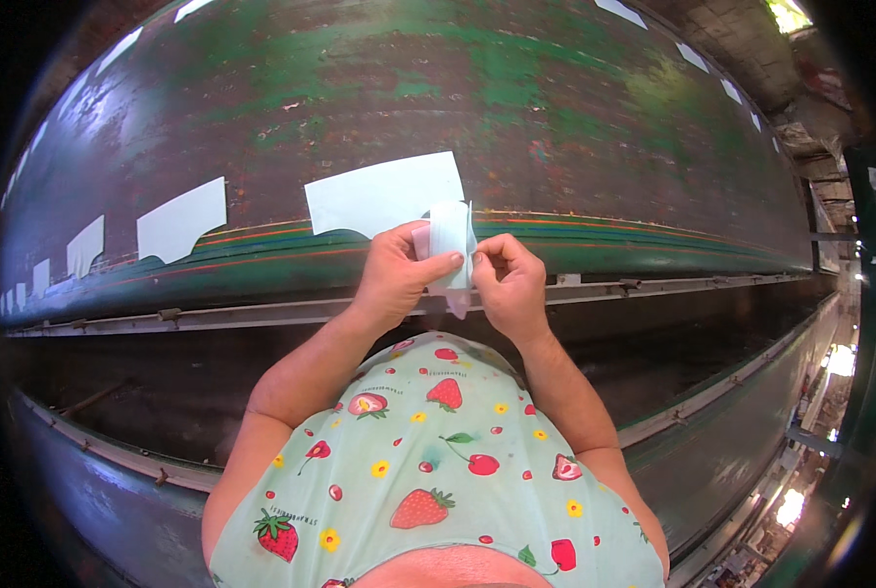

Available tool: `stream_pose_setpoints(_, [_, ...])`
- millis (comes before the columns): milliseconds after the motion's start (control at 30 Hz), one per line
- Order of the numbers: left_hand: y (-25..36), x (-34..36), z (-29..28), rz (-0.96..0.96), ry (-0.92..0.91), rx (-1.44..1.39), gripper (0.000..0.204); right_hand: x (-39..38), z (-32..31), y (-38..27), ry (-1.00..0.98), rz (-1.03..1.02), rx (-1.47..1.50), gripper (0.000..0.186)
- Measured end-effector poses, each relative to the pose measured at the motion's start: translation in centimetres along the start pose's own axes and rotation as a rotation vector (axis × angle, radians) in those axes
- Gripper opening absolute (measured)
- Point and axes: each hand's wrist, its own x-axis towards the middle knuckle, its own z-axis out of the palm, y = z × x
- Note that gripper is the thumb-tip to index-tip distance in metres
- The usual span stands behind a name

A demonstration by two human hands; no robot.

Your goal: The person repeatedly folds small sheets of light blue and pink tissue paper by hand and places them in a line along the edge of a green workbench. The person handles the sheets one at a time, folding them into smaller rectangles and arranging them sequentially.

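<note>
My left hand (391, 274) is closed around a folded stack of pale blue cloth pieces (449, 227), its thumb lying across the top. At the stack's right edge, my right hand (511, 286) pinches a layer between thumb and fingertips. A pale lilac end of cloth (459, 302) hangs below the stack, between the hands. Just beyond my left hand, a flat pale blue cut piece (384, 188) with a curved notch lies at the table's near edge. The stack covers part of its right end.
The long table (516, 127) has a worn green and dark brown top and a rounded near edge. More cut pieces, such as this blue one (185, 220), lie spaced along it to the left. A metal rail (644, 287) runs below the edge. Behind me stands another table (134, 500).
</note>
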Motion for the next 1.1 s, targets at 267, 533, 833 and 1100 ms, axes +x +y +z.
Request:
stream_pose_setpoints(267, [-1.8,0.5,-0.7,0.006,-0.083,-0.095,0.026,-1.3,-0.2,0.3,-0.039,0.217,0.229,0.009])
stream_pose_setpoints(533, [-2.7,1.5,2.0,0.044,-0.035,-0.033,0.024,-0.5,-3.3,0.7,-0.071,0.163,0.138,0.009])
stream_pose_setpoints(833, [-6.1,4.5,12.2,0.07,0.092,0.021,0.026,1.8,-14.1,5.6,-0.141,0.122,0.195,0.012])
stream_pose_setpoints(1100, [-7.8,8.0,20.7,-0.005,0.308,-0.14,0.031,5.4,-29.0,12.4,0.127,0.078,0.278,0.012])
